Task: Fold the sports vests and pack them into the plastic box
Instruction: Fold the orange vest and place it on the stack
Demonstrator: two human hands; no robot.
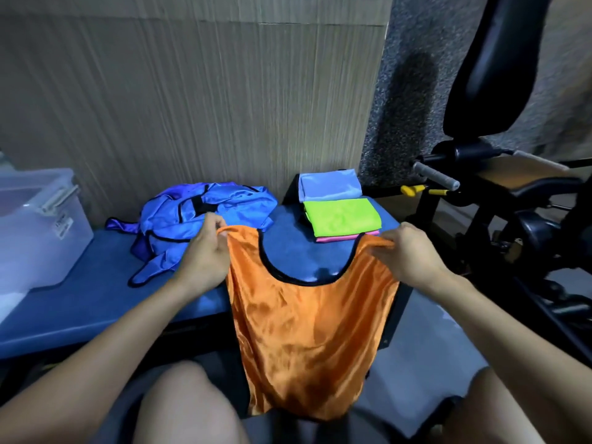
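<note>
You hold the shiny orange sports vest with black trim [312, 318] up by its two shoulder straps

From your head camera: your left hand [205, 251] pinches one strap and your right hand [405, 254] pinches the other, hands well apart, so the vest hangs down over the edge of the blue padded bench [96, 302] toward your knees, not folded yet. I think you are partway through the job: a folded light blue vest [330, 184], a folded bright green vest [341, 217] and a pink one [347, 237] under it sit at the far end of the bench. A messy pile of blue vests [198, 216] lies just behind your left hand, waiting for folding. The clear plastic box with a grey latch [38, 229] stands at the left end; its walls are cloudy, so I cannot tell what is inside. The folded vests are not packed yet
</note>
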